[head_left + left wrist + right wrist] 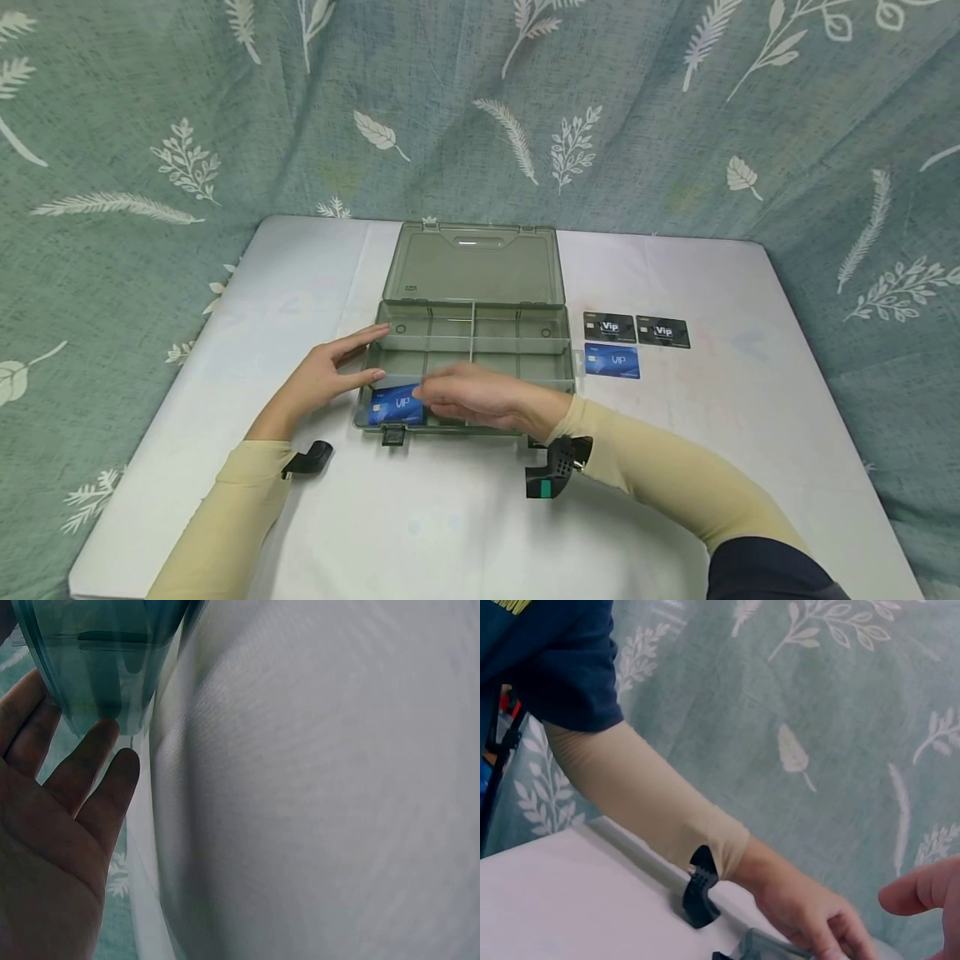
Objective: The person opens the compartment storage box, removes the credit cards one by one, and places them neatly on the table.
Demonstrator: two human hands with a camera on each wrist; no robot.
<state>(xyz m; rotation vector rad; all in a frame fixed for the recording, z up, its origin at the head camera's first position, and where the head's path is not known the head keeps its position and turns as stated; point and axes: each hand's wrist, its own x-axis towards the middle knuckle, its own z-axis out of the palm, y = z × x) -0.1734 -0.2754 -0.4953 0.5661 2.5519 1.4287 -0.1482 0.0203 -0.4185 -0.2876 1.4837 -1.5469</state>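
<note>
An olive-green see-through compartment box (522,364) lies on the table with its lid (476,265) folded back. My left hand (325,375) rests at the box's left edge, fingers fairly straight, thumb on the left rim. In the left wrist view its fingers (96,766) are spread against the box's side. My right hand (474,395) is over the front row, fingers curled, and seems to pinch the right edge of a blue VIP card (394,405) in the front left compartment. The fingertips' far side is hidden. Only the thumb (919,894) shows in the right wrist view.
Right of the box lie two black Vip cards (609,327) side by side and another blue VIP card (612,361) in front of them. Two latches hang at the box's front. A leaf-patterned green curtain (450,108) surrounds the white table (465,533).
</note>
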